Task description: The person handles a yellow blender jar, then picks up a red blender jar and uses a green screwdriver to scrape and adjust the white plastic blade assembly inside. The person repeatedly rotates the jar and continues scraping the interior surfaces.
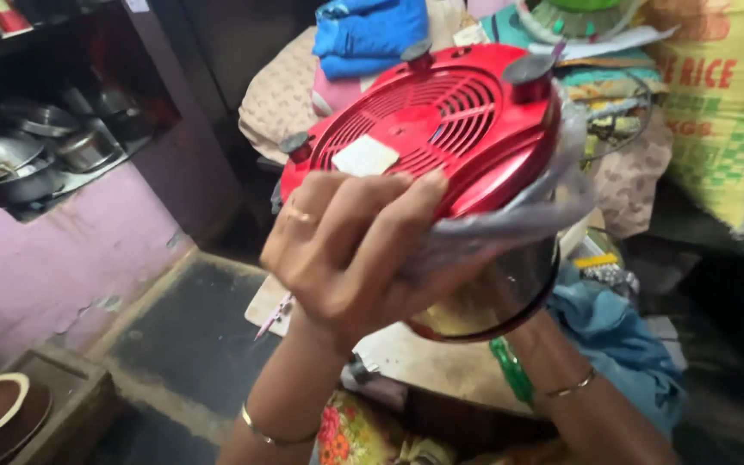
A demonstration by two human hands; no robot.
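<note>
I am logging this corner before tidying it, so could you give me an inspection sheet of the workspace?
Surface: no worktable seen; dark stone floor below.
Job's things: round red appliance with a slotted vent base and dark feet, turned bottom-up, shiny steel body, partly in clear plastic wrap.
Clutter: folded blue cloth, yellow woven sack, teal cloth.
Grippers: left hand grips the red base, ring on one finger; right hand hidden behind the appliance, only its bangled wrist shows.
Cables: thin dark wire by the sack.
Surroundings: pink wall, shelf of steel pots.
</note>
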